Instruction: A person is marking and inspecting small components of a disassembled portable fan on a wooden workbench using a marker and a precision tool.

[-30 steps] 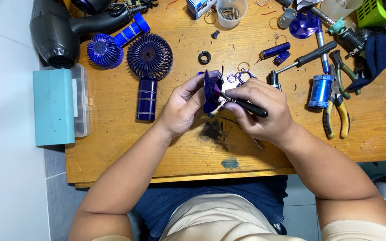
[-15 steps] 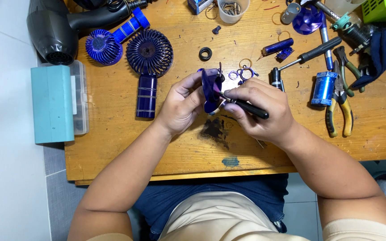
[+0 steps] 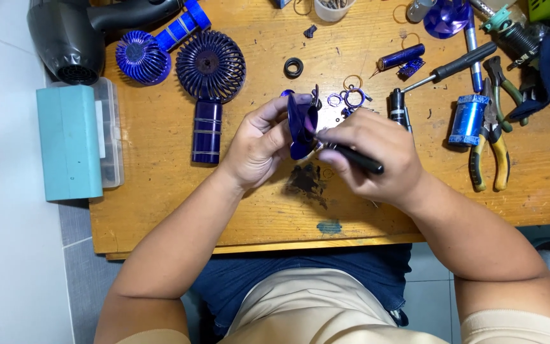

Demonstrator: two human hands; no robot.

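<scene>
My left hand (image 3: 259,145) grips a small dark-blue fan blade part (image 3: 301,125) above the middle of the wooden table (image 3: 160,204). My right hand (image 3: 373,156) holds a thin black-handled tool (image 3: 359,160), its tip against the blue part. Both hands meet at the part, fingers closed round what they hold. A dark stain on the wood lies just below them.
A blue hand-fan body with round grille (image 3: 209,70) and a second grille (image 3: 139,57) lie at the back left by a black hair dryer (image 3: 71,38). A teal-lidded plastic box (image 3: 74,143) overhangs the left edge. Screwdriver (image 3: 444,69), blue cylinder (image 3: 466,119), pliers (image 3: 493,150) lie right.
Both hands and the blue part stay together in nearly the same place; the view has shifted slightly. Nothing was picked up or let go.
</scene>
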